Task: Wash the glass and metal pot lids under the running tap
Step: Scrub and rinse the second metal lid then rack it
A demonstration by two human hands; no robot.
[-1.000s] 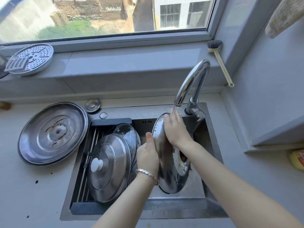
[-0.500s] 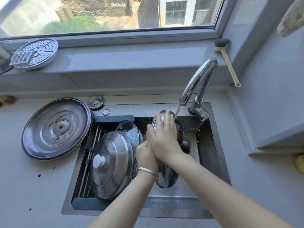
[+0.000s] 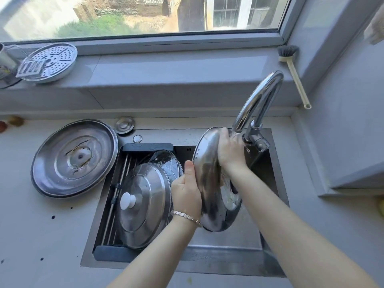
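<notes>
So the left hand (image 3: 187,192) grips the metal lid (image 3: 209,183), stood on edge over the sink (image 3: 207,265). The right hand (image 3: 229,150) has its fingers curled over the top rim, under the tap (image 3: 259,100). Left of the fingers a big lid (image 3: 72,159) lies on the grey worktop (image 3: 41,235).

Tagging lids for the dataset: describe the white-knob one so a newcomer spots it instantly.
Start at the sink; a dark rack fills its left side. Leaning in that rack, frontmost of the stack, is a metal lid. Only it carries a white knob; the glass lid behind is transparent, and the large lid on the counter shows none.
</notes>
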